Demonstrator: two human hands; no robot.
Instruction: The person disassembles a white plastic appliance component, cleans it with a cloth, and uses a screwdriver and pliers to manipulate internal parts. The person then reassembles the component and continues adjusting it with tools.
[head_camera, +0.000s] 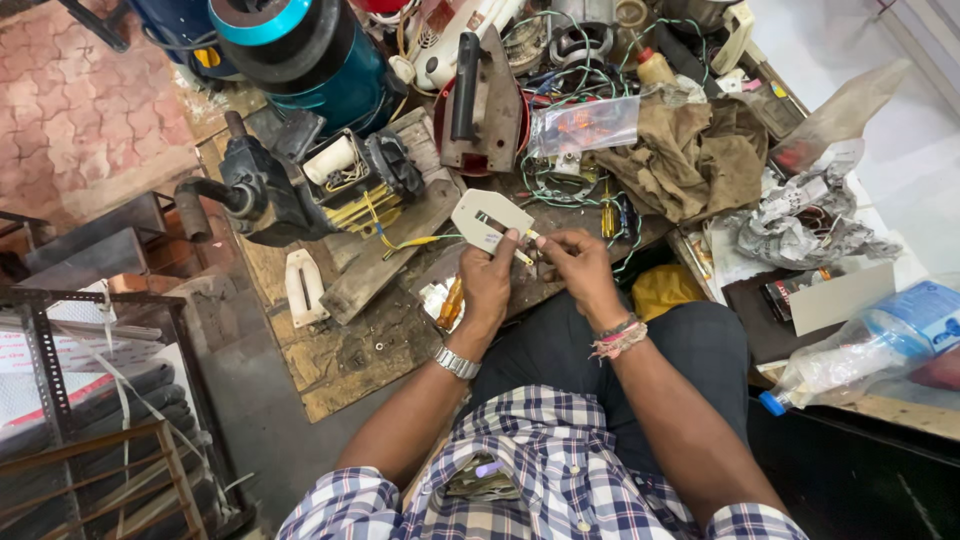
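Checked shirt and dark trousers nearest. Left hand (487, 283) pinching pale iron-shaped plate (487, 220) above cluttered tabletop (350, 350); right hand (578, 262) pinched on small part (530, 240) at plate's edge. Likely slip: thin plate, fingertip grip only, part lost among loose wires (560, 180).

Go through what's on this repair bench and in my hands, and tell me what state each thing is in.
Left hand: holding the white iron-shaped plate, tilted.
Right hand: pinching a small part at the plate's edge.
Clothes iron: lying upside down, soleplate up.
Motor unit: opened, windings and wires exposed.
Plastic bottle: on its side, cap on.
Brown cloth: crumpled.
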